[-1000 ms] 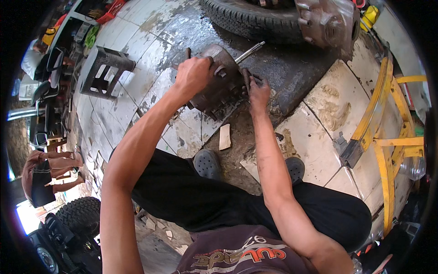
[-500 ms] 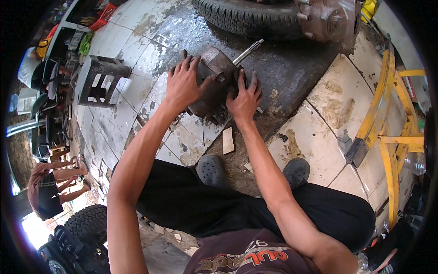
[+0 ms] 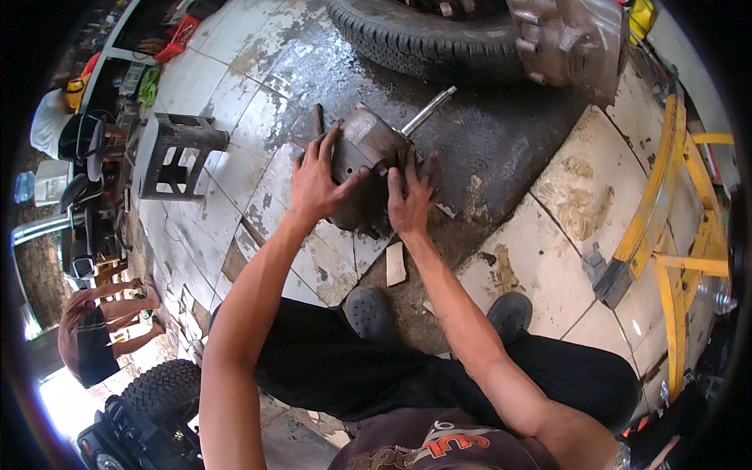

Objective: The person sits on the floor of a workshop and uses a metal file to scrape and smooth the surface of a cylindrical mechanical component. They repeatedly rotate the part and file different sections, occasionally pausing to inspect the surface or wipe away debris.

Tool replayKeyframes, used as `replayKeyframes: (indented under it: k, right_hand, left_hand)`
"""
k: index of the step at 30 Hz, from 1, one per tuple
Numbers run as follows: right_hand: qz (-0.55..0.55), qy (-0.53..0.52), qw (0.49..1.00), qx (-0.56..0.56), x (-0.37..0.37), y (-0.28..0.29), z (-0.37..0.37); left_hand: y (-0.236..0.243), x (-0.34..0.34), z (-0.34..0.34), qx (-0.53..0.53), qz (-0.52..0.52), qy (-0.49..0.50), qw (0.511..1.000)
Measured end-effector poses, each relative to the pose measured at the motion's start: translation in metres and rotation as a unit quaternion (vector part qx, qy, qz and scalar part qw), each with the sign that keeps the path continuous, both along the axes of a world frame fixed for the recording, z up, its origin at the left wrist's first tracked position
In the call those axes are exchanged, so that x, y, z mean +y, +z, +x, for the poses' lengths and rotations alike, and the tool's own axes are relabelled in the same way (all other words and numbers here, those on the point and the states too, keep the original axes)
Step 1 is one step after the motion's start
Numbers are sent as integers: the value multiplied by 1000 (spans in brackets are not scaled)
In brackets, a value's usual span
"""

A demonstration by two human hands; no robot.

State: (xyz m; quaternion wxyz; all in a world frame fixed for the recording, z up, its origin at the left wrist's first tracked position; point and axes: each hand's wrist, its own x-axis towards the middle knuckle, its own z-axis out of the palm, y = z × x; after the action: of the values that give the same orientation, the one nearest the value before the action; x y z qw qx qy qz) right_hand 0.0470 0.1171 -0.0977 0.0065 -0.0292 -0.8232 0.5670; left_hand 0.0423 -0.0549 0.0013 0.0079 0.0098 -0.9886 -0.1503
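Both the left hand (image 3: 316, 182) and the right hand (image 3: 412, 200) are splayed open against the metal housing (image 3: 368, 137), where a second ago they were bunched up with fingers curled. So it's steadied from two sides now instead of gripped at single spots. Neither hand looks clenched on anything, but can't tell how hard they're pressing.

Housing itself is chunky, dark brown and pretty grimy, with a faint sheen on top and a small round hole by the left thumb. Its bright silver shaft (image 3: 428, 110) pokes out the far right side, way cleaner than the rest. Stubby dark rod (image 3: 318, 119) just past the left fingers too.

It's down on the floor ahead of the grey clogs (image 3: 370, 313), beside a pale chip (image 3: 395, 264). Further out: big tyre (image 3: 439, 51), stool (image 3: 176, 157) left, yellow stand (image 3: 646, 196) right.
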Motion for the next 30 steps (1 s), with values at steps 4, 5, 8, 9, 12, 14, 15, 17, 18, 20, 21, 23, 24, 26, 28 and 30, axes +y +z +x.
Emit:
replayKeyframes:
  k: [4, 5, 8, 9, 12, 14, 15, 17, 18, 20, 21, 23, 24, 26, 28, 30]
  right_hand:
    - [-15, -2, 998, -55, 5, 10, -11]
    - [-12, -9, 999, -39, -2, 11, -5]
    - [51, -8, 998, -43, -7, 10, 2]
    - [33, 0, 997, -66, 0, 8, -4]
    - [-9, 10, 994, -106, 1, 25, -10]
    - [16, -7, 998, -60, -3, 13, 0]
    - [95, -30, 995, -27, -8, -7, 5]
    - [93, 6, 994, -64, -1, 10, -6]
    - [92, 21, 992, -86, 5, 21, -11]
    - [85, 29, 992, -88, 8, 15, -12]
    - [108, 17, 992, -66, 3, 2, 2]
    - [183, -3, 983, -14, 0, -3, 1]
    - [195, 8, 981, 1, 10, -8, -10]
    - [218, 39, 975, 15, 25, 3, -30]
    - [221, 43, 974, 37, 25, 11, -27]
    - [139, 33, 981, 132, 24, -13, -12]
  left_hand:
    - [3, 0, 2, -4, -1, 6, 1000]
    - [5, -2, -1, 6, -1, 7, 1000]
    - [5, -3, 2, -2, -2, 5, 1000]
    - [3, -4, 1, 4, -15, -1, 1000]
    - [5, -4, 4, -10, 2, 16, 1000]
    - [4, -1, 2, 6, -5, 0, 1000]
    - [2, 3, -1, 14, -6, -8, 1000]
    - [0, -3, 1, 12, -21, 0, 1000]
    - [0, -7, 4, 8, -29, 0, 1000]
    - [7, -3, 3, -14, -16, 14, 1000]
    - [8, 2, 4, -24, -6, 20, 999]
    - [3, 0, 1, -4, -15, 3, 1000]
    - [1, -1, -1, 6, -20, -6, 1000]
    - [3, -6, 2, 11, -28, 4, 1000]
    - [2, -5, 8, 14, -27, 8, 1000]
    - [1, -4, 2, 25, -23, -8, 999]
